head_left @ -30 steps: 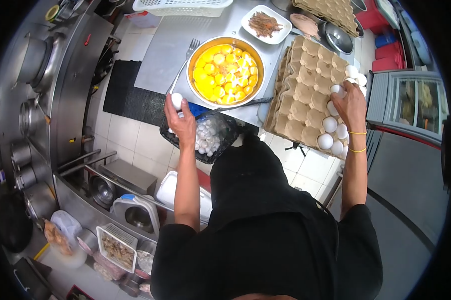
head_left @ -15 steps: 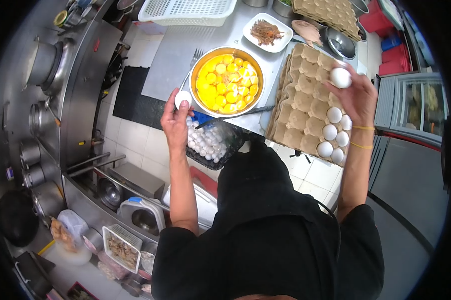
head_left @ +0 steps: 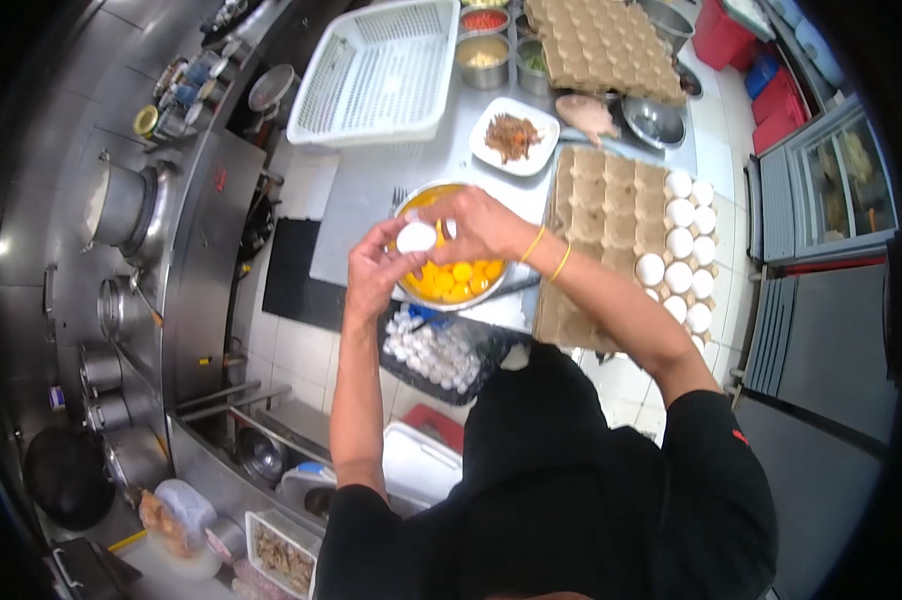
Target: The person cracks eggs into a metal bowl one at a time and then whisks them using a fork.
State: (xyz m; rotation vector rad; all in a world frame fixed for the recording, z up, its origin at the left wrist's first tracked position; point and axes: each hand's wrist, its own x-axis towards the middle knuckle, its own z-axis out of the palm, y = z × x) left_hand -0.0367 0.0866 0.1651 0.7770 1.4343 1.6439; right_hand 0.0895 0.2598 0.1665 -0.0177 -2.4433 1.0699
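The right hand [head_left: 479,226] has come across from the egg tray on the right of the frame to the bowl near the centre, where it now meets the left hand [head_left: 371,275]. The view has shifted too, with more of the white basket [head_left: 306,125] showing at the upper left.

The left hand is partly closed, its fingers and thumb around a white egg [head_left: 416,237] held above the left part of the metal bowl [head_left: 458,306]. The right hand is curled close beside it, its fingertips at the egg; a bit of white shows between its fingers – whether that is a second egg I cannot tell. Two yellow bands [head_left: 561,262] circle the right wrist.

Yellow yolks [head_left: 461,271] fill much of the bowl, partly hidden by the hands. A fork [head_left: 399,196] lies by its upper left edge. Below the bowl, many white pieces [head_left: 431,350] sit in a black-lined container [head_left: 466,396]. Right of centre, white eggs [head_left: 679,243] line the right side of the cardboard egg tray [head_left: 611,190], the right forearm crossing its lower part. Above the bowl is a white plate [head_left: 483,155] of brown shreds [head_left: 512,138] – and to its right, a pale piece of meat [head_left: 588,117] beside a shiny metal bowl.
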